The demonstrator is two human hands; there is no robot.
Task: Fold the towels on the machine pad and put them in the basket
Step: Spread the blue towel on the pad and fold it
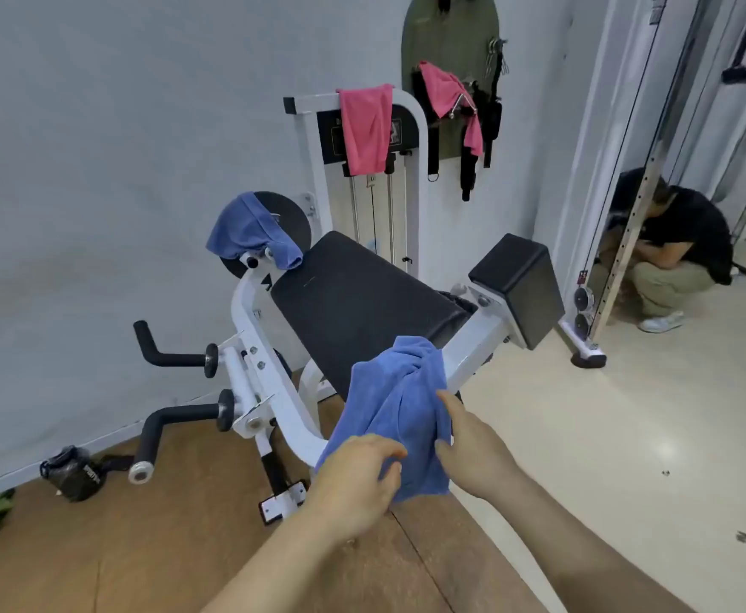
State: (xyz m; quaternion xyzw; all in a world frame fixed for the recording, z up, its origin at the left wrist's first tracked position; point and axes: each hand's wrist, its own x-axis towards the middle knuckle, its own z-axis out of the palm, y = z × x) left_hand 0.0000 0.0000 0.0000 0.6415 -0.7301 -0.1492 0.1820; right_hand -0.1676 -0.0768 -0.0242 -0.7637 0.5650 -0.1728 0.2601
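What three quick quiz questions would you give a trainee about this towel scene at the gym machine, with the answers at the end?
1. True or false: a basket is in view.
2. How many pink towels hang in view? A one, B two, C three.
3. Short answer: which hand pinches the lower edge of the near blue towel?
Key: 1 false. 2 B: one hangs over the machine's top frame, one on the wall rack. 3 the left hand; the right hand touches the towel's right edge.
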